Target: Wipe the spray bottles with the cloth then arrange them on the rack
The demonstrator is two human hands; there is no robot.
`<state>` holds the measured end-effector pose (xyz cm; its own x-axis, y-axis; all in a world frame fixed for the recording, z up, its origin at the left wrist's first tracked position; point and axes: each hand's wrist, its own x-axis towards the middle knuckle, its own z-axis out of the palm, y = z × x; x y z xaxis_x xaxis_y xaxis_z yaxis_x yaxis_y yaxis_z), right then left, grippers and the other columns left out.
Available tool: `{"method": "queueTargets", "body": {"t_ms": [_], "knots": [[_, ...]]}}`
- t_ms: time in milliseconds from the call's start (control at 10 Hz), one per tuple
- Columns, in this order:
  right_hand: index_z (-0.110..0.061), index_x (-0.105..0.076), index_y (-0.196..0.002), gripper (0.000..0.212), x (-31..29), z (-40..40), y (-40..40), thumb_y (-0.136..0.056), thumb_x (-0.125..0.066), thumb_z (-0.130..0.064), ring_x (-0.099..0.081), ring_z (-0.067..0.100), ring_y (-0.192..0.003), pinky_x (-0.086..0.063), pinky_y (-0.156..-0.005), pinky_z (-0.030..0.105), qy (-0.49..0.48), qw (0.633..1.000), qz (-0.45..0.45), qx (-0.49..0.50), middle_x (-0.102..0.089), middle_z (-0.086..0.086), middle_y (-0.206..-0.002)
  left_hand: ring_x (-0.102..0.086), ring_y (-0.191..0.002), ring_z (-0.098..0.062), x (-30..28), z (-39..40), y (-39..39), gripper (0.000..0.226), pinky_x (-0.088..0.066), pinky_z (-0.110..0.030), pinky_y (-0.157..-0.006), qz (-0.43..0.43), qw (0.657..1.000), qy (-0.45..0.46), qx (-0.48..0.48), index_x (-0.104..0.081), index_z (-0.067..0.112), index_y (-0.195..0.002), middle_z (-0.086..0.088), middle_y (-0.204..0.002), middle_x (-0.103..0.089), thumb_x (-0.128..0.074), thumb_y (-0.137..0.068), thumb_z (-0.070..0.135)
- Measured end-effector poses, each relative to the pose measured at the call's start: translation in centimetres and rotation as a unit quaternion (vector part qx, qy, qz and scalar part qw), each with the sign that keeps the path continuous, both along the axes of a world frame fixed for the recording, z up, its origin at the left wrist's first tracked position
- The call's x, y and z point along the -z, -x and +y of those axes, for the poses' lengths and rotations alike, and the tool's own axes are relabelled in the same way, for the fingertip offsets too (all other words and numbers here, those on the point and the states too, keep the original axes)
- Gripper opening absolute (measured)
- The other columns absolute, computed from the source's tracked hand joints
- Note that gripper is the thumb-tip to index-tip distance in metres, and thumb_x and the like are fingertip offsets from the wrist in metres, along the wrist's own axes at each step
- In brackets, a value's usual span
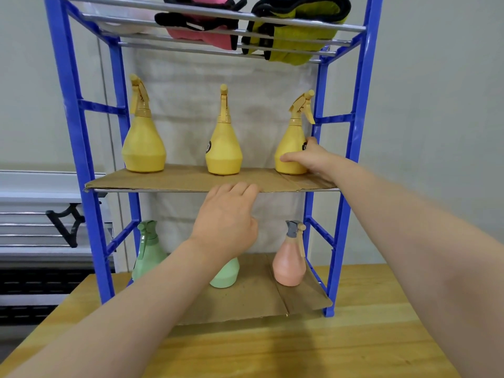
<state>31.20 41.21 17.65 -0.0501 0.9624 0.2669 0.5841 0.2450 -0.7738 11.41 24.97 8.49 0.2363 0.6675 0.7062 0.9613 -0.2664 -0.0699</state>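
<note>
Three yellow spray bottles stand upright on the middle cardboard shelf (pixel 169 181) of the blue rack (pixel 73 110): the left one (pixel 143 148), the middle one (pixel 223 151) and the right one (pixel 290 148). My right hand (pixel 313 159) grips the base of the right yellow bottle, thumb in front. My left hand (pixel 227 222) rests its fingertips on the front edge of the middle shelf. On the bottom shelf stand a green bottle (pixel 147 255), a second green bottle (pixel 225 274) mostly hidden by my left wrist, and a pink bottle (pixel 289 266).
A pink cloth (pixel 201 25) and a yellow-green cloth (pixel 297 31), both black-edged, lie on the top bars. The rack stands on a wooden table (pixel 354 336) against a pale wall. White shelving with a black bracket (pixel 68 219) is at the left.
</note>
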Motion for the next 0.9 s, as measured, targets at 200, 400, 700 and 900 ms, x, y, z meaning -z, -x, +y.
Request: {"method": "queueTargets", "body": {"t_ms": [200,400,700,900], "knots": [[-0.014,-0.016,-0.151,0.103,0.3,-0.1,0.7,-0.076,-0.078,-0.049,-0.045,0.030,-0.129,-0.043,-0.105,0.044,-0.049,0.997,-0.035,0.039,-0.039,0.008,-0.146,-0.055,-0.096,-0.026,0.0,-0.1,0.0,0.052,-0.039,-0.035,-0.089,-0.001,1.000,0.005,0.002,-0.058,0.015,-0.117,-0.002,-0.107,-0.061,-0.036,-0.070,0.020],[-0.014,-0.015,-0.152,0.100,0.2,-0.5,0.8,-0.079,-0.075,-0.048,-0.045,0.031,-0.129,-0.044,-0.103,0.043,-0.049,0.996,-0.058,0.041,-0.039,0.009,-0.146,-0.055,-0.095,-0.027,0.0,-0.1,0.0,0.051,-0.040,-0.035,-0.088,-0.004,1.000,0.003,0.002,-0.058,0.015,-0.115,-0.002,-0.107,-0.062,-0.037,-0.069,0.020],[-0.011,-0.011,-0.152,0.102,0.7,-1.2,0.7,-0.081,-0.070,-0.054,-0.040,0.031,-0.135,-0.040,-0.104,0.042,-0.056,0.996,-0.061,0.046,-0.035,0.010,-0.150,-0.054,-0.103,-0.027,-0.1,-0.1,0.3,0.058,-0.037,-0.035,-0.094,-0.011,1.000,0.007,0.021,-0.057,0.016,-0.124,-0.003,-0.113,-0.061,-0.030,-0.072,0.022],[-0.008,-0.020,-0.149,0.094,1.4,-4.2,0.4,-0.082,-0.068,-0.054,-0.049,0.030,-0.125,-0.049,-0.093,0.039,-0.158,0.979,-0.114,0.059,-0.045,0.011,-0.141,-0.038,-0.133,-0.021,-0.6,-0.9,0.6,0.059,-0.018,-0.028,-0.112,-0.059,0.997,0.044,0.037,-0.040,0.020,-0.145,0.001,-0.146,-0.045,-0.049,-0.086,0.019]]}}
